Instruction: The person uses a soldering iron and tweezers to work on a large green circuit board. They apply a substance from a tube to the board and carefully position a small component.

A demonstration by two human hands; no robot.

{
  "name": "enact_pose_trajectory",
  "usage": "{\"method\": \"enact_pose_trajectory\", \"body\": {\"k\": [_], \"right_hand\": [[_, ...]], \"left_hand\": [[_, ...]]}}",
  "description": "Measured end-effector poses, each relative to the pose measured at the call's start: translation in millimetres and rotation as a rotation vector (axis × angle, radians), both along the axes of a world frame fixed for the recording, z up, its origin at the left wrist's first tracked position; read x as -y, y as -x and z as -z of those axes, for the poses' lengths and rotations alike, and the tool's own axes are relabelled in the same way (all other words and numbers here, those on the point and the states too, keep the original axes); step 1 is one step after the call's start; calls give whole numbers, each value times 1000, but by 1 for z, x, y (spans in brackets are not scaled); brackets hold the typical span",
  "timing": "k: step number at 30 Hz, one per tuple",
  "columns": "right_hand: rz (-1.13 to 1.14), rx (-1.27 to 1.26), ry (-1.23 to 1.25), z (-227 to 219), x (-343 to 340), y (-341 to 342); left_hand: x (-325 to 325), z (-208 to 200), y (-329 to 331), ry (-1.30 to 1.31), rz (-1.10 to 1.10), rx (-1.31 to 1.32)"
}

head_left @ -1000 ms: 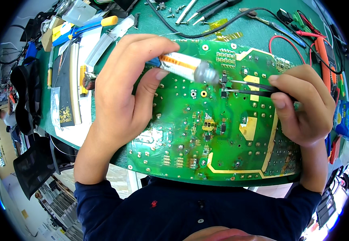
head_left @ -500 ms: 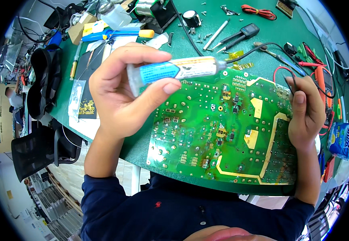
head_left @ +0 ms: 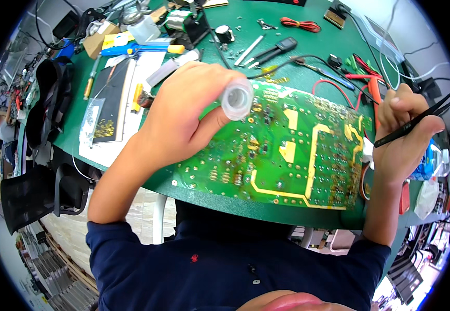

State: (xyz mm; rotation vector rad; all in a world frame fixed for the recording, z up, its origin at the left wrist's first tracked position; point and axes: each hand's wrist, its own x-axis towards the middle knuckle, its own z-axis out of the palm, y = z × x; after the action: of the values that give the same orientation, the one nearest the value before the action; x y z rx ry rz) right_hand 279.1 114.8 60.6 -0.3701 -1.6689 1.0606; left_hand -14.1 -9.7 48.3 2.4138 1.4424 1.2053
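Note:
My left hand (head_left: 186, 111) is closed around a translucent plastic syringe (head_left: 237, 99) above the left part of a green circuit board (head_left: 266, 171). Its round, hollow rear end faces me, while my fingers and the foreshortening hide the labelled barrel and tip. Black tweezers (head_left: 411, 124) lie slantwise across my right hand (head_left: 401, 147), gripped by curled fingers. That hand is palm up, beyond the board's right edge. The board lies flat with its solder side up, showing tinned tracks and many small joints.
Behind the board lie a dark tweezer-shaped probe (head_left: 276, 51), a red cable coil (head_left: 301, 24) and a blue-handled tool (head_left: 333, 76). A solder spool (head_left: 181, 23) stands at the back left. Left of my hand are a black notebook (head_left: 112, 106) and a yellow-black cutter (head_left: 137, 98).
My left hand has turned the syringe from sideways to rear end towards me. My right hand has moved away from the board's edge and turned palm up, bringing the tweezers into plain sight.

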Motion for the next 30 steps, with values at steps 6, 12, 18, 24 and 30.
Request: {"method": "enact_pose_trajectory", "body": {"k": [6, 12, 18, 24, 30], "right_hand": [[-99, 132, 24, -12, 34, 0], [-99, 203, -203, -13, 44, 11], [-140, 209, -235, -4, 40, 19], [-133, 246, -94, -5, 47, 21], [-172, 158, -31, 6, 42, 19]], "left_hand": [[-5, 4, -33, -104, 64, -149], [-3, -2, -52, -80, 117, -160], [-2, -6, -58, -97, 137, -144], [-4, -3, -61, -77, 180, -114], [-7, -7, -65, -54, 195, -114]]}}
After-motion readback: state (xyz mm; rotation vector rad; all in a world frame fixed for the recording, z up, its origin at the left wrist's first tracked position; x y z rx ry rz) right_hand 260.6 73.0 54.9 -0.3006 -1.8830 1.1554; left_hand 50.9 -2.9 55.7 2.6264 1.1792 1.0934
